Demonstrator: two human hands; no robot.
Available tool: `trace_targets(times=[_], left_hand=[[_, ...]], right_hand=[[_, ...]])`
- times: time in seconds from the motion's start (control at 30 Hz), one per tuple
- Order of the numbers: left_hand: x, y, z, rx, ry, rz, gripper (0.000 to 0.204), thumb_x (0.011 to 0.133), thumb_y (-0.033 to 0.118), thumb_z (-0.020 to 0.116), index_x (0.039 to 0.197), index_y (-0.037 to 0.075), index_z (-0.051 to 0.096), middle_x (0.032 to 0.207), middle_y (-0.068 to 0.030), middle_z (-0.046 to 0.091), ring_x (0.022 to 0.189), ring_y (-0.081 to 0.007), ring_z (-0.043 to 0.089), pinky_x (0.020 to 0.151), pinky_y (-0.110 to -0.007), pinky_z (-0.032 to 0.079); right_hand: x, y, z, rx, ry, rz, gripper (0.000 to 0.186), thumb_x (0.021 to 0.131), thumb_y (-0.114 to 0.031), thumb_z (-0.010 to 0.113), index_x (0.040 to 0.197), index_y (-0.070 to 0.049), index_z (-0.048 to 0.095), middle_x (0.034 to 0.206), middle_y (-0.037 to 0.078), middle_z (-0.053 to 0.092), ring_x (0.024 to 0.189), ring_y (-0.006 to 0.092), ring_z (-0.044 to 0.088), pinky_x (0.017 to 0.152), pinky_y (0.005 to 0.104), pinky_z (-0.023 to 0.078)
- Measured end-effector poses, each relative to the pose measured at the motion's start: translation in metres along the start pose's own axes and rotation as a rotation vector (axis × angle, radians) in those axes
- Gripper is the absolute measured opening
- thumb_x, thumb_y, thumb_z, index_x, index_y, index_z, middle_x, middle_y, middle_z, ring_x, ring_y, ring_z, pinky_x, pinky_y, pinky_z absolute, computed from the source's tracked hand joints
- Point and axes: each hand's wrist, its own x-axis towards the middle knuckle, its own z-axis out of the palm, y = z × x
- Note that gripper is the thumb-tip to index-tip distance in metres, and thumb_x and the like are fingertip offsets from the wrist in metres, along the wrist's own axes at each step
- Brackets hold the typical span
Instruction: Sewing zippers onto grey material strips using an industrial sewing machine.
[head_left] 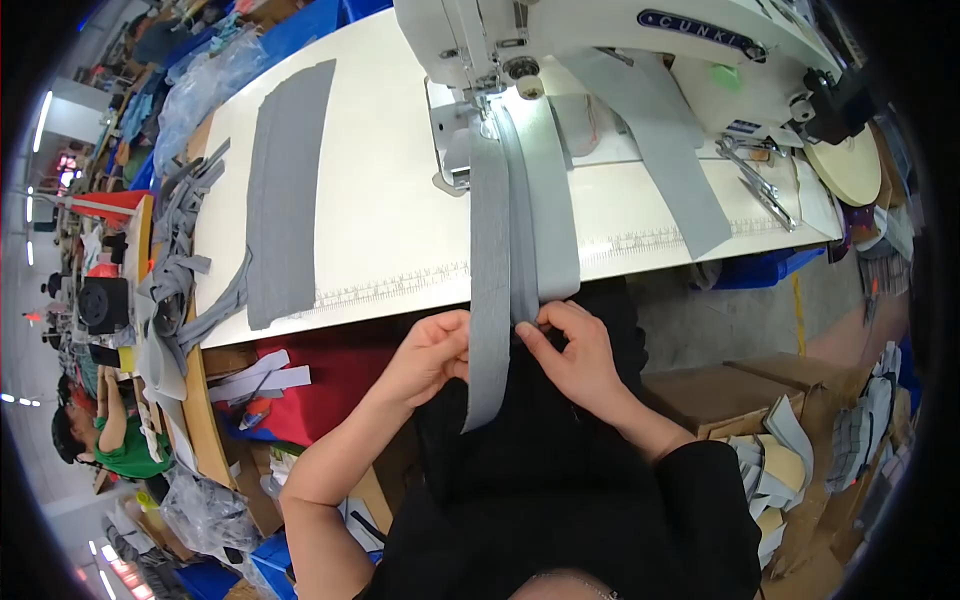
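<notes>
A sewing machine (pixel 532 50) stands at the top centre, with layered grey strips running from under its presser foot (pixel 488 118) over the table's front edge: a long darker strip (pixel 488 250) hanging down, a narrow tape (pixel 520 230) and a lighter panel (pixel 552 220). My left hand (pixel 428 358) has its fingers closed at the left edge of the long strip, below the table edge. My right hand (pixel 575 355) pinches the narrow tape at the right of that strip, just under the panel's lower end. The tips of my left fingers are partly hidden behind the strip.
On the white table (pixel 380 180) lie a grey fabric panel (pixel 285 195), loose strips (pixel 185 260), another light piece (pixel 680 190) and metal scissors (pixel 760 190). Cardboard boxes (pixel 715 390) stand below at the right. A co-worker in green (pixel 130 450) is at the left.
</notes>
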Motion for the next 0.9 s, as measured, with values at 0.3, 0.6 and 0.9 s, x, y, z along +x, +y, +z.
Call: trace_targets(times=[0.3,0.6,0.9], left_hand=[[0.039,-0.033,0.030,0.537,0.146,0.394,0.016,0.097,0.008,0.072,0.108,-0.003,0.073,0.092,-0.0017,0.073,0.082,-0.0051,0.064,0.076,-0.023,0.053],[0.022,-0.035,0.054,0.291,0.098,0.106,0.014,0.098,0.014,0.074,0.102,0.001,0.077,0.087,-0.0007,0.075,0.080,-0.0053,0.066,0.073,-0.023,0.053],[0.005,-0.060,0.074,0.336,-0.016,0.041,0.016,0.090,0.013,0.084,0.099,0.002,0.078,0.086,-0.0031,0.076,0.078,-0.0076,0.069,0.071,-0.026,0.056]], right_hand=[[-0.009,0.026,0.024,0.256,0.089,0.047,0.017,0.097,-0.014,0.070,0.094,0.002,0.065,0.073,0.013,0.068,0.062,0.0208,0.066,0.062,0.0322,0.049],[-0.088,0.006,-0.007,0.515,-0.176,0.392,0.019,0.106,-0.013,0.061,0.106,0.005,0.066,0.084,0.003,0.069,0.079,0.0055,0.059,0.070,0.0263,0.049],[-0.132,-0.004,-0.038,0.371,-0.267,0.401,0.028,0.106,-0.021,0.064,0.090,0.001,0.070,0.082,0.005,0.076,0.075,0.0069,0.063,0.069,0.0276,0.048]])
